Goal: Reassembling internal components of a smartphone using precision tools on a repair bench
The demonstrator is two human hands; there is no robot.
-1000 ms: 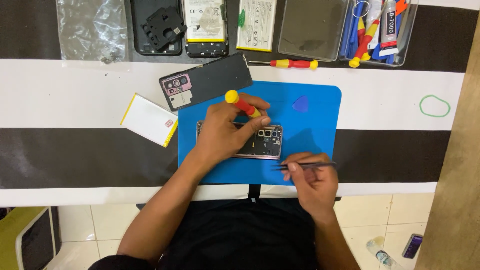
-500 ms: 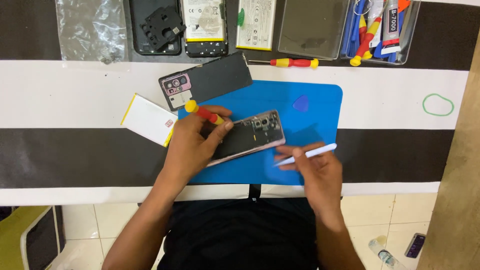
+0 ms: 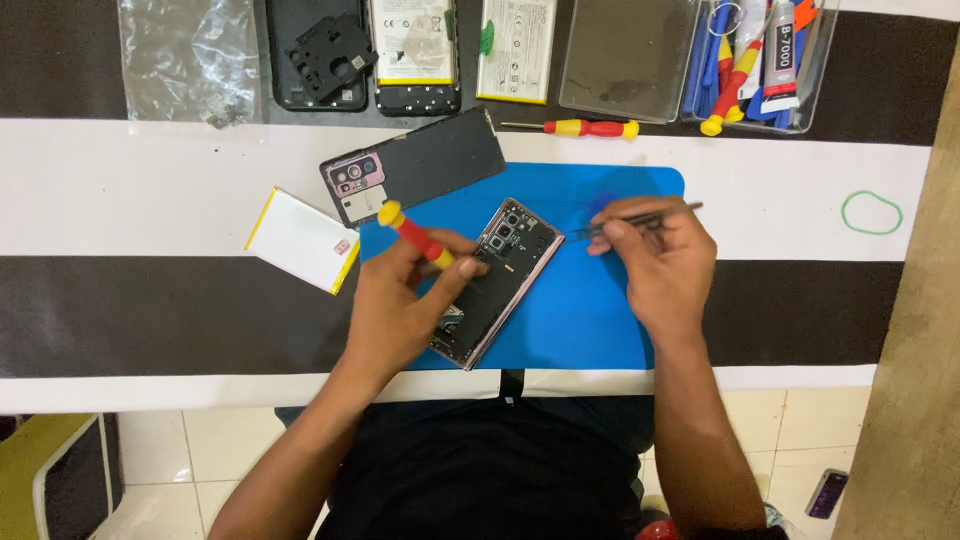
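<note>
Striped black-white table [image 3: 150, 190] w/ blue mat [image 3: 600, 310], tiled floor below; left hand [image 3: 400, 310] grips red-yellow screwdriver [image 3: 415, 235] & opened phone [image 3: 495, 280], right hand [image 3: 660, 265] pinches tweezers [image 3: 640, 217].

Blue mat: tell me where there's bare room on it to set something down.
On the blue mat, the free patch lies between the opened phone and the right hand, running to the mat's near edge. The top strip near the red-and-yellow screwdriver on the cloth is also bare. The left part is crowded by the left hand and the phone.
</note>
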